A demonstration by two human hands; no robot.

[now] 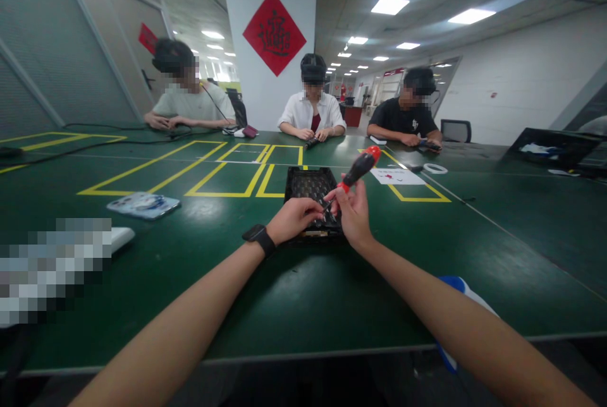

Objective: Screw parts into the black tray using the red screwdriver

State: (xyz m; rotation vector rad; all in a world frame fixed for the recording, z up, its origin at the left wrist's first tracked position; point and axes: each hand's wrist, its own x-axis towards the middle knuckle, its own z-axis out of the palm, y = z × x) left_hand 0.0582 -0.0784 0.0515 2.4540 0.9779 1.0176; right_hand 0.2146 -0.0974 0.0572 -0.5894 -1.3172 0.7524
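Note:
My right hand (355, 216) is wrapped round a screwdriver (358, 169) with a red and black handle. The handle tilts up to the right, and the shaft runs down left toward my other hand. My left hand (294, 217), with a black band on its wrist, pinches its fingers close to the screwdriver's tip; whatever lies between them is too small to make out. Both hands are over an open black case (288, 184) with rows of small hollows inside. Part of the case is hidden behind my fingers.
A patterned phone (143, 205) lies to the left on the green table (227, 306), near a blurred white object (57, 268). A paper sheet (397, 176) and a tape roll (435, 168) lie right of the case. A blue-and-white object (467, 293) is under my right forearm. Three people sit opposite.

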